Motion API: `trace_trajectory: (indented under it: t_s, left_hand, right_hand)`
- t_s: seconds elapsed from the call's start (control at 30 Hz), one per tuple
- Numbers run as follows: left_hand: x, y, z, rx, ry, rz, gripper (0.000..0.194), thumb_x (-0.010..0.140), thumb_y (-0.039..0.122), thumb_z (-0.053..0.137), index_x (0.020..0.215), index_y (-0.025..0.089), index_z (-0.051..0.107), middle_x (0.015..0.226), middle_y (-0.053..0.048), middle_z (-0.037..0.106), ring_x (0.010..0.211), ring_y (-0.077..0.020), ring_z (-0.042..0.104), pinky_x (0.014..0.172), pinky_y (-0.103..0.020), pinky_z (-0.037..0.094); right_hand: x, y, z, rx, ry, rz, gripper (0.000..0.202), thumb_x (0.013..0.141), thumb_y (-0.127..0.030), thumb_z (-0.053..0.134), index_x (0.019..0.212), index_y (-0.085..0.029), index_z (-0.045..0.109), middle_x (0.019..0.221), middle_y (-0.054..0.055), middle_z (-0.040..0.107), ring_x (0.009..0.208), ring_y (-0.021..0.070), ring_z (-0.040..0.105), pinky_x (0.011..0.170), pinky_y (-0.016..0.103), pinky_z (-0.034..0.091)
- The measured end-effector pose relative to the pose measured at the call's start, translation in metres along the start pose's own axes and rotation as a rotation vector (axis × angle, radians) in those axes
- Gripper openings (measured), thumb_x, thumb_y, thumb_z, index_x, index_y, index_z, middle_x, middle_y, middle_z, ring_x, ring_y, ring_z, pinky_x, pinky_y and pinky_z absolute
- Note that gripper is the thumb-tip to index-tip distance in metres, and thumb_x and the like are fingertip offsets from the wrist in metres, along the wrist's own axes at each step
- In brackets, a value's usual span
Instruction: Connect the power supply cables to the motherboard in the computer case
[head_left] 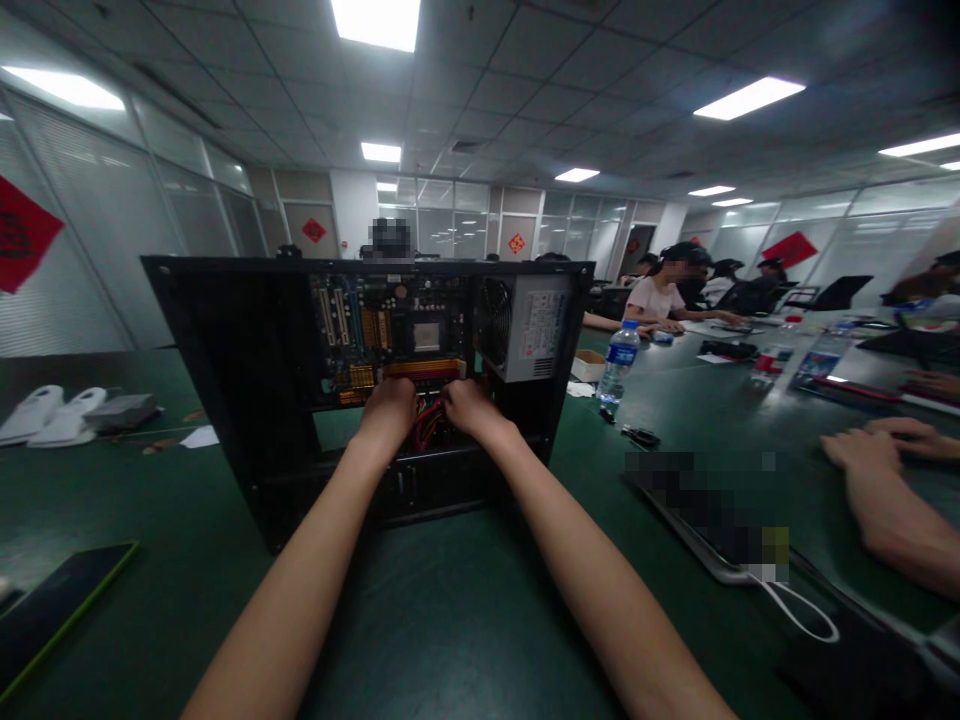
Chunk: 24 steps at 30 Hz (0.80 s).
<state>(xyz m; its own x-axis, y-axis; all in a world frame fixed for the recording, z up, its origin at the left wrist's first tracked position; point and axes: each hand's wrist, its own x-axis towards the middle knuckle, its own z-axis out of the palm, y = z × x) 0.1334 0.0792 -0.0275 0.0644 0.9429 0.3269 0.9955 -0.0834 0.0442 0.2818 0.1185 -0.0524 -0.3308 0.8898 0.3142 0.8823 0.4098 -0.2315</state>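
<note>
An open black computer case (217,400) stands in front of me on a green table, its inside facing me. A motherboard (401,300) is mounted in it, with a silver processor area (427,336) and yellow and red memory slots (424,369). At the upper right of the case sits a silver power supply (536,325). My left hand (390,408) and my right hand (472,408) both reach inside, just below the memory slots, fingers curled closed. Red cables (429,425) run between them. Whatever the fingertips grip is hidden.
Right of the case are a water bottle (619,362), a small box (589,365) and a phone (697,515) with a white strap. A nearby person's hands (874,450) rest at the right. On the left lie white shoes (64,415) and a dark green-edged tablet-like object (67,610).
</note>
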Motion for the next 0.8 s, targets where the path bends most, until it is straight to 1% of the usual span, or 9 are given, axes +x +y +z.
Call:
trace_trajectory:
  t_s: [0.1,0.2,0.5,0.8]
  left_hand:
    - [0.0,0.0,-0.001,0.009,-0.007,-0.005,0.033,0.098,0.023,0.047,0.106,0.009,0.076,0.104,-0.023,0.075,0.101,-0.0311,0.072,0.087,-0.035,0.053]
    - [0.001,0.002,-0.001,0.014,-0.011,-0.008,0.034,0.098,0.023,0.047,0.105,0.008,0.076,0.104,-0.024,0.075,0.1,-0.0319,0.073,0.085,-0.036,0.054]
    - [-0.004,0.005,-0.005,0.021,-0.008,-0.014,0.035,0.099,0.021,0.044,0.107,0.006,0.075,0.107,-0.024,0.074,0.104,-0.0337,0.072,0.089,-0.039,0.053]
    - [-0.004,0.002,-0.004,0.015,0.003,-0.018,0.036,0.1,0.023,0.044,0.106,0.008,0.076,0.105,-0.022,0.075,0.102,-0.032,0.072,0.088,-0.037,0.053]
  right_hand:
    - [0.0,-0.001,-0.001,0.003,-0.012,0.005,0.03,0.094,-0.014,0.05,0.105,-0.013,0.077,0.107,0.018,0.076,0.102,0.0262,0.073,0.082,0.029,0.053]
    - [0.0,-0.002,-0.003,-0.002,-0.02,0.02,0.03,0.094,-0.013,0.05,0.106,-0.012,0.077,0.109,0.019,0.075,0.103,0.0277,0.073,0.082,0.03,0.053]
    - [-0.005,-0.01,-0.009,-0.016,-0.047,0.053,0.032,0.094,-0.011,0.048,0.11,-0.01,0.075,0.111,0.021,0.074,0.105,0.028,0.072,0.083,0.029,0.052]
    - [-0.011,-0.014,-0.015,-0.007,-0.051,0.071,0.035,0.096,-0.013,0.045,0.114,-0.012,0.074,0.114,0.019,0.074,0.107,0.0276,0.071,0.084,0.028,0.05]
